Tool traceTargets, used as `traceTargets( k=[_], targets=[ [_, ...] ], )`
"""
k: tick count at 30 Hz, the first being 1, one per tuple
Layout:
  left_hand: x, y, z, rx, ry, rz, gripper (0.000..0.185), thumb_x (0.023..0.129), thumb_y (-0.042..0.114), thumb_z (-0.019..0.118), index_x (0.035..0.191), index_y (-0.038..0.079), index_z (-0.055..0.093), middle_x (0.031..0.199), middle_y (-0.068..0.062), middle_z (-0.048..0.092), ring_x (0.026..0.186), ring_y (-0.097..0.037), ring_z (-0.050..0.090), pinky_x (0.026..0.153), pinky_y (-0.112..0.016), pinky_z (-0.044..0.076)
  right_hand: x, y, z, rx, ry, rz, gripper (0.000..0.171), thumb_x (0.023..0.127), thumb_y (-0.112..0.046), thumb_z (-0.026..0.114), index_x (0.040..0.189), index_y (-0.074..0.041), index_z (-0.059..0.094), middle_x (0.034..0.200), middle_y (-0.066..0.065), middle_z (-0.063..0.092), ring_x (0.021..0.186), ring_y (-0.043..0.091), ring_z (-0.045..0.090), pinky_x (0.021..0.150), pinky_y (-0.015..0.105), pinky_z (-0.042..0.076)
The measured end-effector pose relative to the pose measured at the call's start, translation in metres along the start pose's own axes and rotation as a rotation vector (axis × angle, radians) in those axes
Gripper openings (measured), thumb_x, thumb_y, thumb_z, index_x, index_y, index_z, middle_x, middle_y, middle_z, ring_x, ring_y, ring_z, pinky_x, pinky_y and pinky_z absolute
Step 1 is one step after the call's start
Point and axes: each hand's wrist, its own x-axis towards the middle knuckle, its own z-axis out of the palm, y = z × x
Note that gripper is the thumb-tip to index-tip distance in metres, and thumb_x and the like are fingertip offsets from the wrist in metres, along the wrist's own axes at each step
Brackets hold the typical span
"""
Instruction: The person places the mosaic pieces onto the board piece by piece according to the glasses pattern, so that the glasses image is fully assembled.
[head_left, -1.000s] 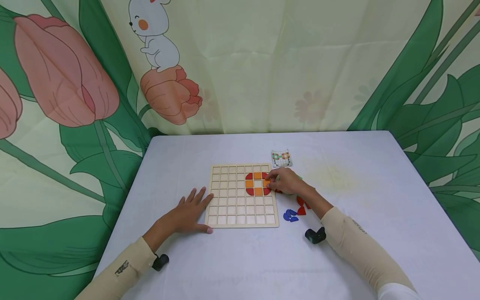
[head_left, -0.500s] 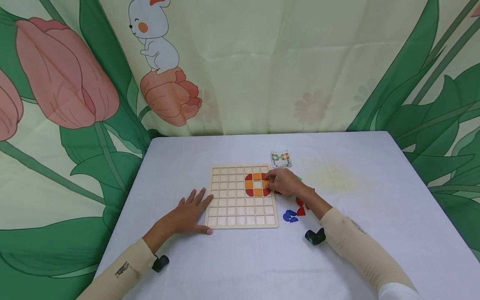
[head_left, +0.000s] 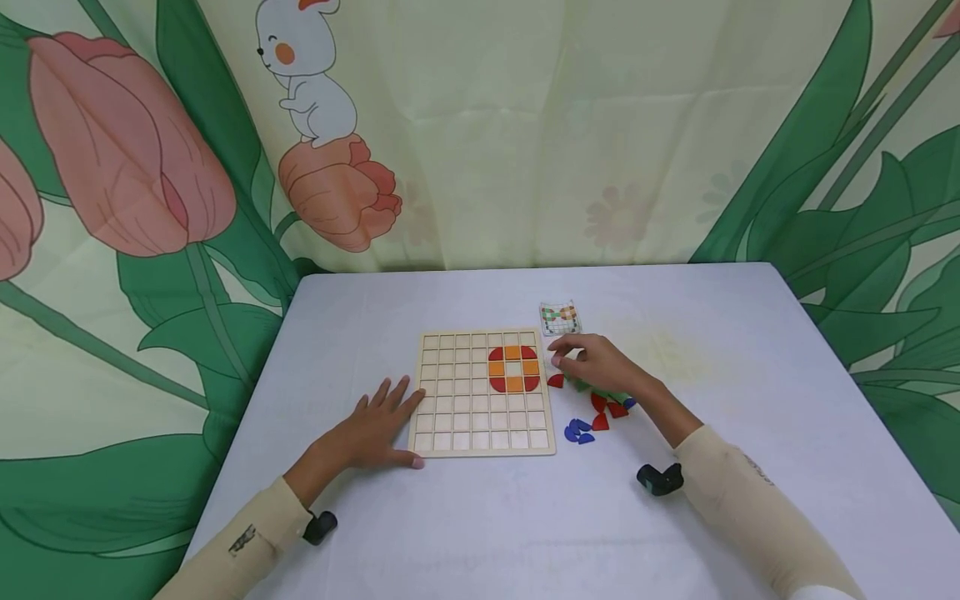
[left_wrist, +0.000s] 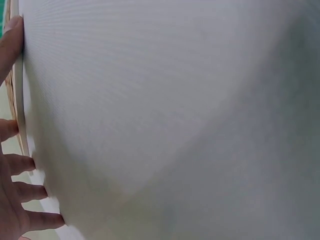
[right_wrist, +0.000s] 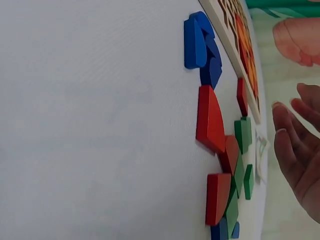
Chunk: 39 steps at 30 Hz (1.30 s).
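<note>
The square wooden grid board (head_left: 483,392) lies flat, parallel to the surface's (head_left: 750,400) near edge, the left hand (head_left: 375,429) pressing flat at its left edge, the empty, loosely opened right hand (head_left: 596,362) hovering above loose red, green and blue wooden pieces (head_left: 596,412) beside its right edge.

Both arms wear long beige sleeves (head_left: 738,500) (small dark print on each), with black wrist cameras (head_left: 659,478) strapped on.
</note>
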Motion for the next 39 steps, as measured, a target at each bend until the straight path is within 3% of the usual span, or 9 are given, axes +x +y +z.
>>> traceTargets(
  k=[9,19,27,39],
  targets=[
    [-0.002,0.001,-0.002,-0.004,0.000,0.009,0.113,0.075,0.077,0.068,0.161,0.019,0.023,0.169,-0.016,0.011,0.154,-0.046,0.009,0.113,-0.072,0.023,-0.033,0.024,-0.024,0.010,0.015,0.051,0.035,0.096,-0.015,0.067,0.129,-0.003,0.064,0.114,0.016,0.067,0.073,0.018,0.065,0.067,0.029,0.058],
    [-0.002,0.001,-0.003,0.007,0.008,0.015,0.113,0.075,0.077,0.068,0.161,0.019,0.023,0.169,-0.016,0.011,0.153,-0.047,0.010,0.112,-0.073,0.024,-0.062,0.062,-0.045,-0.050,0.044,0.057,0.035,0.093,-0.008,0.069,0.128,-0.004,0.065,0.121,0.020,0.067,0.079,0.016,0.062,0.066,0.021,0.053],
    [-0.001,-0.002,-0.002,0.014,0.010,0.023,0.114,0.075,0.078,0.066,0.161,0.019,0.023,0.169,-0.017,0.012,0.153,-0.047,0.011,0.111,-0.072,0.025,-0.067,0.072,-0.044,-0.083,0.014,0.048,0.039,0.088,-0.003,0.072,0.127,-0.006,0.067,0.128,0.020,0.064,0.079,0.017,0.057,0.065,0.021,0.051],
    [-0.001,0.000,-0.003,0.009,0.000,0.019,0.113,0.075,0.077,0.067,0.161,0.019,0.022,0.169,-0.017,0.011,0.153,-0.047,0.010,0.112,-0.072,0.025,-0.068,0.075,-0.044,-0.144,0.010,0.040,0.030,0.089,-0.008,0.074,0.119,-0.005,0.072,0.103,0.007,0.070,0.080,0.016,0.056,0.066,0.021,0.049]
  ],
)
